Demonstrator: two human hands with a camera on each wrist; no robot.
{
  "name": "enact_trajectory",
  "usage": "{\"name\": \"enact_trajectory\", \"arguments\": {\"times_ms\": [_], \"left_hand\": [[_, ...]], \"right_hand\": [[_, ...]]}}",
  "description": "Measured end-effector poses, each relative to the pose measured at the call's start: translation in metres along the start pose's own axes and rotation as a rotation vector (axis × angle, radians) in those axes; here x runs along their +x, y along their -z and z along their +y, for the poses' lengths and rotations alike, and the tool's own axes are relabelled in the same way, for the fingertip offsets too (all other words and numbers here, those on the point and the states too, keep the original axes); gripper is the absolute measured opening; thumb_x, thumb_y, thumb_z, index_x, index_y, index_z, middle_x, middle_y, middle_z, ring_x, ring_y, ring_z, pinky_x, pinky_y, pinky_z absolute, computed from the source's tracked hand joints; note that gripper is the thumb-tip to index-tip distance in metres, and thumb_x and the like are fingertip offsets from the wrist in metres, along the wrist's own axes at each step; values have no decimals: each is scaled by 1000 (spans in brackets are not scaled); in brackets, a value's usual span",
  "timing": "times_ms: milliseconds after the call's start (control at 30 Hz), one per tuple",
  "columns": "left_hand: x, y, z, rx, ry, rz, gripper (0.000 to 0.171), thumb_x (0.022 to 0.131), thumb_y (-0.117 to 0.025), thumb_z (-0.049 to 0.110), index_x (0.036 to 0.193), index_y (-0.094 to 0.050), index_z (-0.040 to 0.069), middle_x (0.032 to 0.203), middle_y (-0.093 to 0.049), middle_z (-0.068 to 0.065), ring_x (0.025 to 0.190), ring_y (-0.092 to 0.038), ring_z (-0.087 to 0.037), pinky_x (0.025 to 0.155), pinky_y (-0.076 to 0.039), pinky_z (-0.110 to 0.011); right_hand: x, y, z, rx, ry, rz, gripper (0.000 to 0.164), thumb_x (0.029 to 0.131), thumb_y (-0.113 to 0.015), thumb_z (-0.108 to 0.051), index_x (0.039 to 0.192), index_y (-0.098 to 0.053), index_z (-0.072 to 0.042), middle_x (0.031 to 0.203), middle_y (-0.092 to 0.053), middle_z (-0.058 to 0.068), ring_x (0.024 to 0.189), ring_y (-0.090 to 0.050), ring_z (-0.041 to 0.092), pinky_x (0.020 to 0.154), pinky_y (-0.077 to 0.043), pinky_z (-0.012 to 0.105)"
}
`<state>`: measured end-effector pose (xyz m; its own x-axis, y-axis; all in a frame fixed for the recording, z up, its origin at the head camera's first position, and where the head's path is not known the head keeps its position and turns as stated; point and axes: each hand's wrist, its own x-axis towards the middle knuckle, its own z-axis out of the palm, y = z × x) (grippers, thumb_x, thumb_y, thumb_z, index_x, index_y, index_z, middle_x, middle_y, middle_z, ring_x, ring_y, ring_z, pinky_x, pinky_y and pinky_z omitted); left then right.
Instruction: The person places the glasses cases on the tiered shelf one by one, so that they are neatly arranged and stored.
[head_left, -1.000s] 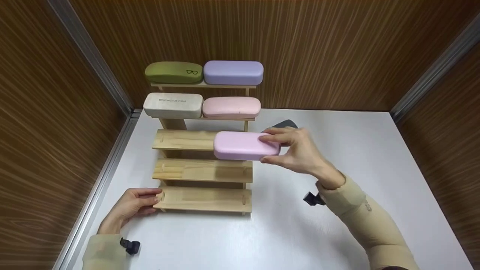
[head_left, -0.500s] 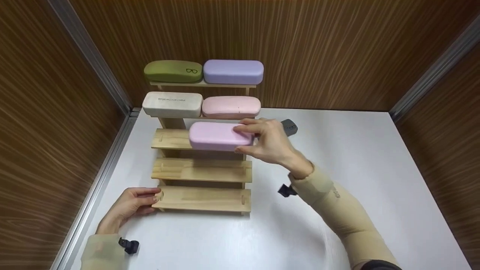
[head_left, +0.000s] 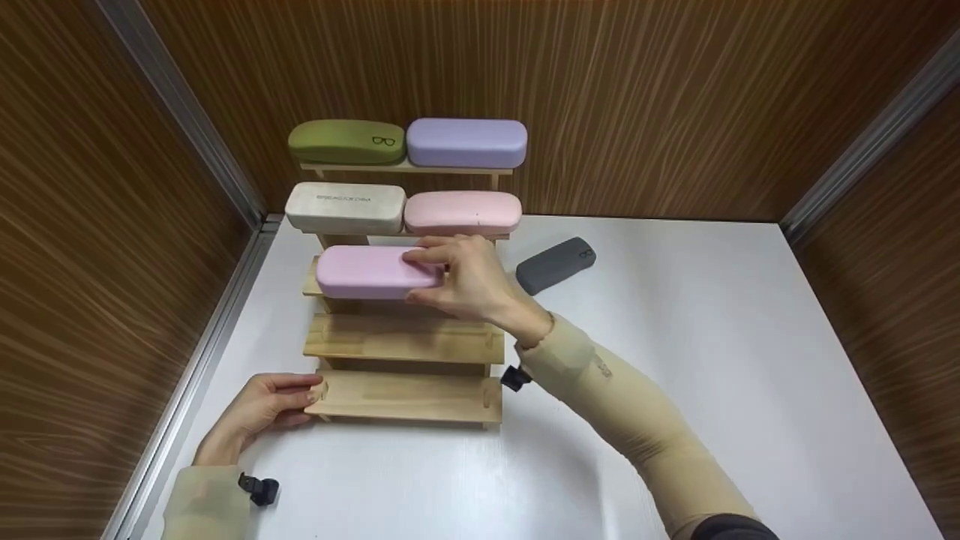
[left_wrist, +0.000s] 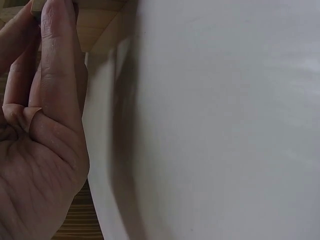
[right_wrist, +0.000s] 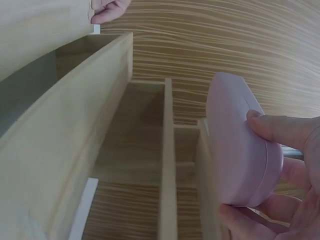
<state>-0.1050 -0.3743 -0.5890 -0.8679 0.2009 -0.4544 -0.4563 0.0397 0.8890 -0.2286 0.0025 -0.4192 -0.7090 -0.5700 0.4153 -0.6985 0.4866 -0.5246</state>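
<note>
My right hand pinches the right end of a pink-lilac glasses case, thumb in front and fingers over the top. In the head view the case overlaps the left part of the third tier of a wooden stepped rack. The right wrist view shows the glasses case lengthwise beside the rack's boards, with fingers under it. My left hand grips the left end of the lowest board, thumb on top. In the left wrist view the left hand has its fingertips at the board's corner.
A green case and a lavender case sit on the top tier. Below them are a white case and a light pink case. A dark grey case lies on the white table, right of the rack.
My right hand has carried the pink-lilac glasses case leftward and slightly up, across the rack's third tier. The dark grey case has come into full view. My left hand stays at the lowest board.
</note>
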Motion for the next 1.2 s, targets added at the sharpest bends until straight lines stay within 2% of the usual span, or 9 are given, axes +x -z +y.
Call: {"name": "enact_trajectory", "arguments": {"times_ms": [200, 433, 533, 700, 833, 967, 1200], "left_hand": [[0, -1, 2, 2, -6, -4, 28, 103, -79, 4, 120, -87, 24, 108, -84, 14, 92, -81, -5, 82, -73, -24], [0, 0, 2, -10, -17, -14, 30, 104, -76, 1, 120, -87, 24, 106, -84, 14, 91, -81, -5, 80, -73, -24], [0, 0, 1, -17, -18, -19, 30, 104, -76, 1, 120, -87, 23, 106, -84, 14, 91, -82, -5, 81, -73, -24], [0, -1, 2, -14, -21, -9, 30, 104, -76, 1, 116, -87, 26, 106, -84, 14, 90, -81, -5, 81, -73, -23], [0, -2, 2, -7, -22, -17, 28, 104, -77, 3, 118, -87, 26, 106, -84, 13, 90, -81, -4, 81, -73, -23], [-1, -3, 2, 3, -20, -15, 27, 105, -77, 4, 121, -86, 23, 106, -84, 13, 90, -81, -4, 81, -73, -23], [-2, -3, 2, -6, -20, 0, 28, 104, -78, 3, 117, -87, 26, 105, -84, 13, 90, -80, -4, 80, -73, -22]], "right_hand": [[16, -20, -3, -7, -31, -41, 56, 81, -101, -28, 132, -84, -12, 138, -81, 13, 124, -79, 34, 105, -64, 47], [28, -36, -3, -32, -67, -68, 55, 83, -99, -30, 133, -83, -13, 138, -81, 12, 127, -78, 35, 113, -62, 49], [31, -43, -2, -45, -77, -74, 54, 84, -99, -30, 133, -83, -14, 135, -83, 10, 121, -80, 32, 109, -63, 47], [33, -52, -2, -60, -82, -65, 51, 85, -99, -29, 132, -84, -15, 124, -85, 7, 102, -79, 27, 90, -64, 42], [34, -56, -2, -68, -81, -46, 49, 85, -98, -26, 131, -85, -17, 116, -85, 6, 93, -77, 26, 82, -63, 41], [35, -59, -3, -87, -89, -41, 49, 85, -97, -24, 132, -84, -19, 119, -85, 6, 97, -78, 27, 85, -65, 43], [37, -60, -5, -135, -98, -58, 49, 87, -97, -27, 134, -83, -20, 123, -84, 5, 107, -79, 27, 94, -67, 43]]}}
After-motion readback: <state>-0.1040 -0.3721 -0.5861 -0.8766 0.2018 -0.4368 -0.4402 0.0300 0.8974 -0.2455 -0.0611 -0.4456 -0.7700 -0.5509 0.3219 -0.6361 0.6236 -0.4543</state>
